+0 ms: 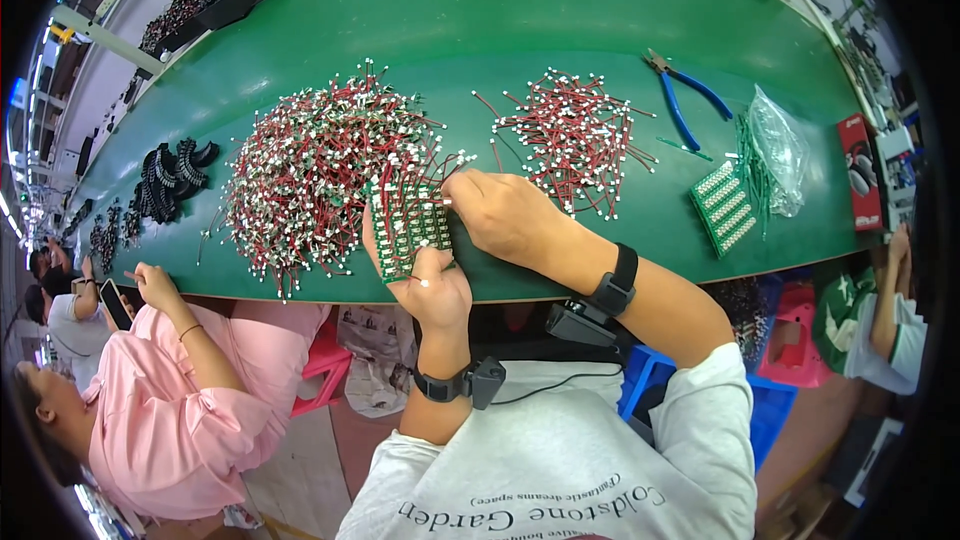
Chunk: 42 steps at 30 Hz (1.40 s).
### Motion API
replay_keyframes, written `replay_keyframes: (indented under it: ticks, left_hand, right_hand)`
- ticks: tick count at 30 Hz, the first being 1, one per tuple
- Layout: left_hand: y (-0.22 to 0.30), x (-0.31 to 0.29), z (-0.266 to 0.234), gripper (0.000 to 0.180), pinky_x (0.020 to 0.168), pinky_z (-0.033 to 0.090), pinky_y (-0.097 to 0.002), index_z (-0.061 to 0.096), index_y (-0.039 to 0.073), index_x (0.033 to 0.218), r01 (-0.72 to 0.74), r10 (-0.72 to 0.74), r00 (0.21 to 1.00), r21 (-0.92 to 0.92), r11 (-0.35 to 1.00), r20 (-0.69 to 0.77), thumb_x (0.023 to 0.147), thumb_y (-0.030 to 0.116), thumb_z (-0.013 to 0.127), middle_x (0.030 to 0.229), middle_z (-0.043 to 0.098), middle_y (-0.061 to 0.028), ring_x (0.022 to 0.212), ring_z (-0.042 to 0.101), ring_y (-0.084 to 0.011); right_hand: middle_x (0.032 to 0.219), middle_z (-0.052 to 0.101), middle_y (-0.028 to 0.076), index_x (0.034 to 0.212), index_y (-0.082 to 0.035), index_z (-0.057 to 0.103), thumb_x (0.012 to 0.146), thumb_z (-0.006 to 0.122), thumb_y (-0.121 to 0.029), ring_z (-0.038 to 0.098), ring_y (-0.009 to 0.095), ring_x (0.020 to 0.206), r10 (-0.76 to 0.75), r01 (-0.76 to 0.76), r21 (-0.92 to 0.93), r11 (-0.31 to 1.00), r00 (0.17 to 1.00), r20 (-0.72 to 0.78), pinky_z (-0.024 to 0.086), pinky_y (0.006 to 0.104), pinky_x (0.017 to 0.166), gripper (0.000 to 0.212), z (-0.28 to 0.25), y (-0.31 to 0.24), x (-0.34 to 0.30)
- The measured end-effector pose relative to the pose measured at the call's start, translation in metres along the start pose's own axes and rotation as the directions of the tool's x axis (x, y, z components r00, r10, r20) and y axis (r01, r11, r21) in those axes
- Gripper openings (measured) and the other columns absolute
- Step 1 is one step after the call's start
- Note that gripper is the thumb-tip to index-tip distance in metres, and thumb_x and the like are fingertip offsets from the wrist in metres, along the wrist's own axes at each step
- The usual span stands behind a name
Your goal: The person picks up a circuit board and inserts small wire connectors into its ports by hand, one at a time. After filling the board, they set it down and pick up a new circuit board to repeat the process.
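Observation:
My left hand (440, 290) grips a green circuit board panel (405, 230) from below, its thumb on the near edge. Rows of small white connectors and short red and black wires cover the panel. At the panel's far right corner, my right hand (500, 215) has its fingers pinched together at the wires; whatever sits between the fingertips is too small to make out. Just left of the panel lies a large heap of wired boards with white plugs (310, 160). A smaller pile of loose red and black wire leads (575, 135) lies beyond my right hand.
To the right are blue-handled cutters (690, 105), a stack of green panels (722, 208), green ties (748, 165), a clear plastic bag (778, 155) and a red box (860, 170). Black curved parts (170, 180) lie left. A person in pink (180, 400) sits at my left, holding a phone.

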<state>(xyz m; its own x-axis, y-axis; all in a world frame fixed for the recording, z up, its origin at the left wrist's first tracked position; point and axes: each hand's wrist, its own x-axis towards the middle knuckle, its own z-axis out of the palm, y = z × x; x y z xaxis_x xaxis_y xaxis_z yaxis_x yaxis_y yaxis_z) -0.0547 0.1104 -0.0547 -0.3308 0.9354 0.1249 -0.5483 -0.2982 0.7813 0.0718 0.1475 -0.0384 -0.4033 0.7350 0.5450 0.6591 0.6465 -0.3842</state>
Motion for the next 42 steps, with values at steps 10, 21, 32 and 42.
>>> replay_keyframes:
  ticks: [10,21,32,42]
  left_hand:
    - [0.005,-0.002,0.008,0.093,0.105,0.042,-0.036,0.029,0.0,0.148,-0.022,0.018,0.997,0.051,0.998,0.075,0.057,-0.015,0.042,0.129,0.052,-0.0146,0.116,0.056,-0.0251]
    - [0.0,-0.003,0.007,0.076,0.098,0.05,-0.0424,0.039,-0.001,0.138,-0.056,0.052,0.995,-0.052,0.997,-0.081,0.063,-0.013,0.038,0.122,0.054,-0.0152,0.109,0.059,-0.0305]
    - [-0.001,-0.003,-0.002,0.067,0.099,0.052,-0.0474,0.046,-0.004,0.129,-0.019,0.013,0.998,-0.108,0.994,-0.061,0.063,-0.013,0.038,0.119,0.057,-0.0168,0.107,0.062,-0.0332]
    - [0.011,0.002,0.011,0.07,0.093,0.051,-0.04,0.042,0.001,0.131,0.057,-0.066,0.995,-0.111,0.992,-0.081,0.062,-0.011,0.04,0.111,0.056,-0.0134,0.1,0.06,-0.0267]
  right_hand:
    - [0.076,0.061,0.015,0.094,0.0,0.054,0.081,0.061,-0.007,0.065,0.035,0.07,0.045,-0.045,0.016,0.999,0.999,0.006,0.053,0.043,0.061,0.016,0.004,0.0,0.002]
    - [0.087,0.06,0.01,0.092,-0.007,0.069,0.082,0.071,-0.013,0.061,0.03,0.087,0.268,-0.285,-0.07,0.956,0.944,-0.191,0.05,0.0412,0.075,0.012,-0.048,0.065,0.016]
    - [0.081,0.062,0.009,0.087,-0.001,0.066,0.083,0.069,-0.006,0.061,0.023,0.078,0.281,-0.255,0.135,0.957,0.93,-0.235,0.05,0.035,0.069,0.006,-0.047,0.062,0.019]
    - [0.082,0.064,0.008,0.087,0.0,0.066,0.079,0.067,0.004,0.06,0.013,0.067,0.208,-0.131,0.527,0.839,0.974,-0.09,0.048,0.0257,0.058,0.009,-0.052,0.005,0.016]
